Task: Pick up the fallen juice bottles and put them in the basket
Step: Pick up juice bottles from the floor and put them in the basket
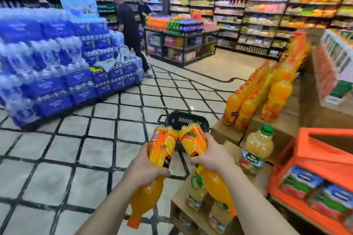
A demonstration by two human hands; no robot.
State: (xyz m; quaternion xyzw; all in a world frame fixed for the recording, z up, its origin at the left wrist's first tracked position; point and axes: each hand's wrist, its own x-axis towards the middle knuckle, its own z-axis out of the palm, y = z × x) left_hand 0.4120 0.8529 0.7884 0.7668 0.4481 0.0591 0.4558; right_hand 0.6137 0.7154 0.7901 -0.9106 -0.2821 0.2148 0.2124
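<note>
While both arms reach forward over the tiled floor (63,150), each hand grips one tall plastic bottle of orange juice, held bottom away from the person and orange cap toward them. The left hand (145,168) has its fingers (162,172) curled round the waist of the left orange juice bottle (152,170), just below its orange label, which bears a barcode and a picture of a cut orange; dark lettering on it is too small to read. The right hand (212,156) wraps its fingers round the right orange juice bottle (200,154), whose label shows a sliced orange, no brand legible. The two bottle bottoms nearly touch above the near rim of the black plastic shopping basket (186,120), which stands on the floor just beyond them. Right of the basket, low cardboard-coloured display steps (225,131) carry rows of upright orange juice bottles (248,105), and nearer stands a pale yellow juice jug with a green cap (257,149), its label unreadable. An orange cardboard display box (315,160) sits at the right edge. Stacked blue packs of bottled water (51,74) fill the left, their print blurred. A person in dark clothes (129,30) stands near the far shelves.
</note>
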